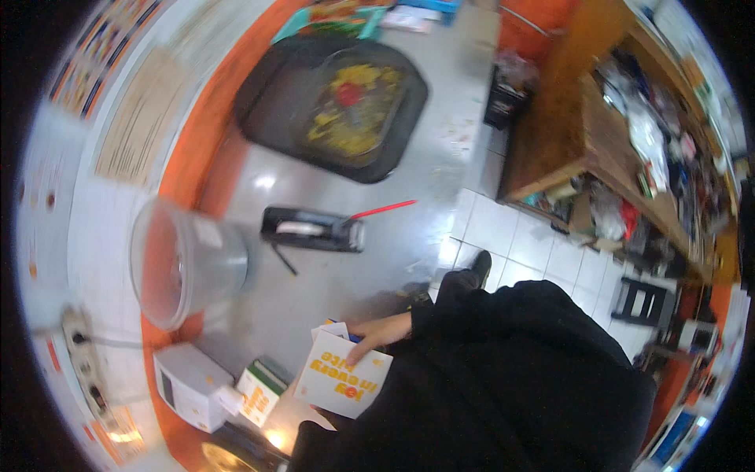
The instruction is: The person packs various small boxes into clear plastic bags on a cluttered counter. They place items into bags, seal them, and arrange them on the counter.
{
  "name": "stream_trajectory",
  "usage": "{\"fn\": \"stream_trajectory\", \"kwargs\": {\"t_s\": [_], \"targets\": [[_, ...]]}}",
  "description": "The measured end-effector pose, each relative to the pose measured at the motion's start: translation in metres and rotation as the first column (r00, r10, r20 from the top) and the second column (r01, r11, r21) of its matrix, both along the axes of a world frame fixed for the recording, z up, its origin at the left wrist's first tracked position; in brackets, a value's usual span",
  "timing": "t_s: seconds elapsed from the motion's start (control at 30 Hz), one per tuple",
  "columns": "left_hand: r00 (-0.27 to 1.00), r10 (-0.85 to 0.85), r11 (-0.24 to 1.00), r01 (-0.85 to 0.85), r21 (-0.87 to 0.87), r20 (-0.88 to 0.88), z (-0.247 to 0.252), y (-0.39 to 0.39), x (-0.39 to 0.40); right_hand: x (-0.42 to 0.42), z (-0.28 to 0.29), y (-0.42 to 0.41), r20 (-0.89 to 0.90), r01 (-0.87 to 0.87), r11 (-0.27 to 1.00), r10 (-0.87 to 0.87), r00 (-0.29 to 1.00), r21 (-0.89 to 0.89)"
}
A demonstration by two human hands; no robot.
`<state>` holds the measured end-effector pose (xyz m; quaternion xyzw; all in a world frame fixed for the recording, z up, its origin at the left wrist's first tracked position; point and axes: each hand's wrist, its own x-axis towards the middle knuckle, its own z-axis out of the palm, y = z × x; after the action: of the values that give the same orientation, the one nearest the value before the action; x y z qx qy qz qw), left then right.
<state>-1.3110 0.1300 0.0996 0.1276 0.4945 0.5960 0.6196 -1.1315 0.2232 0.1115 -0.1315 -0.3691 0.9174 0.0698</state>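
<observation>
My right hand (380,333) grips the edge of a white cardboard food box (342,374) with orange printed lettering, thumb on its face. Behind that box, a white label and a blue edge peek out by the fingers. Of my left hand (322,418), only a bit of skin shows below the box; the rest is hidden, so its hold cannot be made out. Left of the box, a smaller white-and-green carton (259,392) rests on the steel counter (377,265). Next to it stands a white device (191,386), possibly a label printer.
A black tape dispenser (312,229) with a red pen (383,209) lies mid-counter. Beside it is a clear plastic bucket (200,262). Farther up sits a black tray (271,100) bearing a clear container of yellow food. A wooden shelf (548,118) and black stool (643,301) stand right.
</observation>
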Motion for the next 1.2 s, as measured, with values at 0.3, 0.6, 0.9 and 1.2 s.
{"fn": "stream_trajectory", "kwargs": {"t_s": [0.3,0.6,0.9,1.2], "targets": [[0.729,-0.662,0.742,0.670,0.015,0.175,-0.005,0.090,0.235,0.296,0.060,-0.004,0.182,0.558,0.822,-0.570,0.801,0.116],[0.123,-0.986,0.142,0.970,0.196,0.109,0.036,0.152,0.598,0.585,0.043,-0.068,0.275,0.942,0.280,-0.935,0.225,0.183],[-0.064,-0.986,-0.029,0.976,0.215,0.157,-0.028,0.243,0.867,0.819,0.002,-0.004,0.418,0.987,0.103,-0.908,0.041,0.126],[0.209,-0.961,0.244,0.950,0.197,0.180,-0.042,0.282,0.978,0.973,0.002,0.061,0.659,0.753,0.457,-0.751,0.040,0.474]]}}
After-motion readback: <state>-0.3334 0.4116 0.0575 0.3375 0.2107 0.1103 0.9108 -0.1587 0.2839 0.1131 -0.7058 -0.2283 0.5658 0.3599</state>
